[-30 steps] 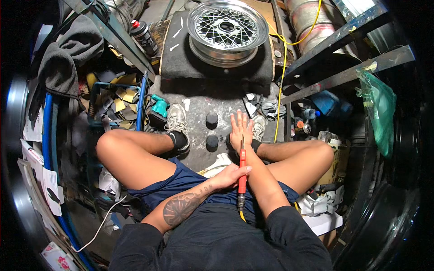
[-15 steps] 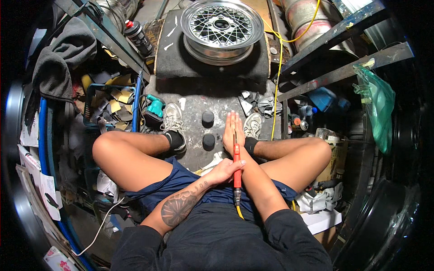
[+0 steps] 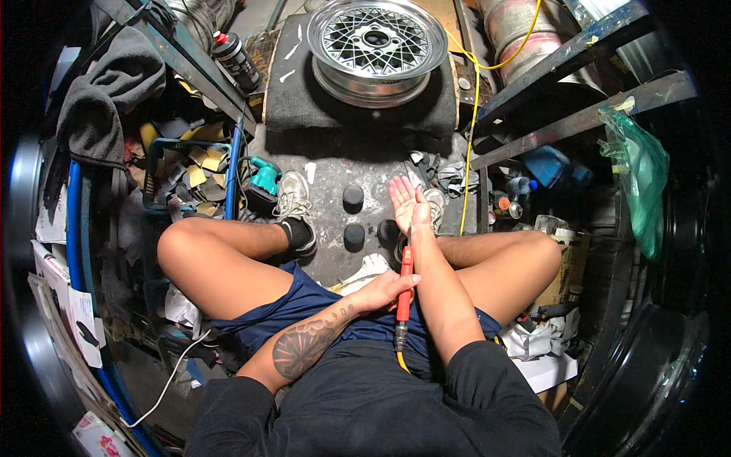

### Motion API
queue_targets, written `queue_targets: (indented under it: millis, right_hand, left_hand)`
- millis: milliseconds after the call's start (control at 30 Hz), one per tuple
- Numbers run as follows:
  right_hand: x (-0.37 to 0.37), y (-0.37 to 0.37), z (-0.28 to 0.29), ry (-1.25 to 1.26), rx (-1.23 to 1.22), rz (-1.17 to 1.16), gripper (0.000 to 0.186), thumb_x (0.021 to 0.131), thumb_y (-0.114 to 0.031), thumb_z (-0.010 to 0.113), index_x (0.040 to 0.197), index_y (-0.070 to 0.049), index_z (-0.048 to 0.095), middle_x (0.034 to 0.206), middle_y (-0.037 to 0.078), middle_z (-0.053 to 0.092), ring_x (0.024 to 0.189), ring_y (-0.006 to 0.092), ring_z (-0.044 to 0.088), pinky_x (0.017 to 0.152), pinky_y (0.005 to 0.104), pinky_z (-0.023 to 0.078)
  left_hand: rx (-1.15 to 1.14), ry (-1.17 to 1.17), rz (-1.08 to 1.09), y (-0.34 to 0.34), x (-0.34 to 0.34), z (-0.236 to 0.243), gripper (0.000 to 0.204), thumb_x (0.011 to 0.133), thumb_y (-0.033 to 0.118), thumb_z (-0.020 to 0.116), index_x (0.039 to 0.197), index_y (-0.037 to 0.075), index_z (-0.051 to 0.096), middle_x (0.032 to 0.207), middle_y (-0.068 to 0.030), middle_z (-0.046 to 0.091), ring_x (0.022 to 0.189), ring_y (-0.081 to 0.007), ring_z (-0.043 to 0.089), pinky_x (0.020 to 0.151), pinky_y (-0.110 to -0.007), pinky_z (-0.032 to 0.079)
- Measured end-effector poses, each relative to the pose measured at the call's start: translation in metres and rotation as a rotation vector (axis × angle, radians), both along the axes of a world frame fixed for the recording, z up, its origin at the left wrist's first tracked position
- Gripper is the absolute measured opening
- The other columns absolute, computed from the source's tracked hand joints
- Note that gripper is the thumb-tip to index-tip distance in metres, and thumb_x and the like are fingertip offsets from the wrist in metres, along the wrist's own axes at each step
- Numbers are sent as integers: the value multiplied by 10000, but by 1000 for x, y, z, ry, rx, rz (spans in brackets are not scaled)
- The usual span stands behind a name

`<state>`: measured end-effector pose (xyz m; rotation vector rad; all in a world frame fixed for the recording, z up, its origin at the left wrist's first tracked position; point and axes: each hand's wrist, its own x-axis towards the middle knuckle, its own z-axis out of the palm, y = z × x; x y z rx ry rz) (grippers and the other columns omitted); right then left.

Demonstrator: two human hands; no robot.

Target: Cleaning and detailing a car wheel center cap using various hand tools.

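Observation:
My left hand (image 3: 391, 289) grips a red air blow gun (image 3: 404, 273) with a metal fitting and yellow hose, its thin nozzle pointing away from me toward my right wrist. My right hand (image 3: 409, 206) is palm up, fingers stretched out, holding nothing that I can see. Left of it on the grimy floor (image 3: 320, 228) stand two short black cylinders (image 3: 352, 198). Farther forward, a silver mesh-pattern wheel rim (image 3: 346, 42) lies face up on a dark padded stand (image 3: 293, 107). Crumpled cloths (image 3: 453, 177) lie beyond my right hand.
A blue-edged crate of scraps (image 3: 205, 164), a teal power tool (image 3: 263, 177), a spray can (image 3: 237, 59) and a hanging grey cloth (image 3: 114, 91) are left. Metal frames (image 3: 579, 122), a green plastic bag (image 3: 640, 186) and bottles (image 3: 518, 198) are right. My bent legs flank my hands.
My right hand has turned from palm down, through edge-on, to palm up and lies slightly farther forward. My left hand still holds the red gun below it.

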<state>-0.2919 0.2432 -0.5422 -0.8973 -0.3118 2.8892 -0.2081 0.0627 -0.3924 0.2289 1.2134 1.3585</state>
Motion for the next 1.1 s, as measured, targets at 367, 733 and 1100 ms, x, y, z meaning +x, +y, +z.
queue_targets:
  millis: [367, 733, 1100]
  right_hand:
    - [-1, -1, 27, 86, 30, 27, 551, 1025, -452, 328, 1413, -72, 418, 1429, 126, 480, 1311, 340, 456, 1079, 522, 389]
    - [4, -7, 19, 13, 30, 81, 550, 1024, -453, 340, 1352, -34, 482, 1399, 140, 509, 1299, 333, 471, 1095, 492, 380]
    - [4, -8, 18, 61, 7, 120, 529, 1033, -406, 343, 1374, -17, 456, 1417, 145, 489, 1319, 329, 450, 1099, 459, 387]
  left_hand:
    - [-9, -5, 24, 0, -1, -12, 581, 949, 561, 457, 744, 40, 612, 599, -33, 568, 461, -112, 490, 460, -253, 381]
    - [17, -1, 85, 2, -1, -11, 569, 949, 549, 457, 753, 36, 607, 621, -30, 564, 455, -104, 476, 454, -244, 380]
    - [30, 0, 95, 0, -4, -9, 566, 933, 562, 499, 734, 45, 612, 594, -15, 550, 451, -91, 470, 448, -233, 362]
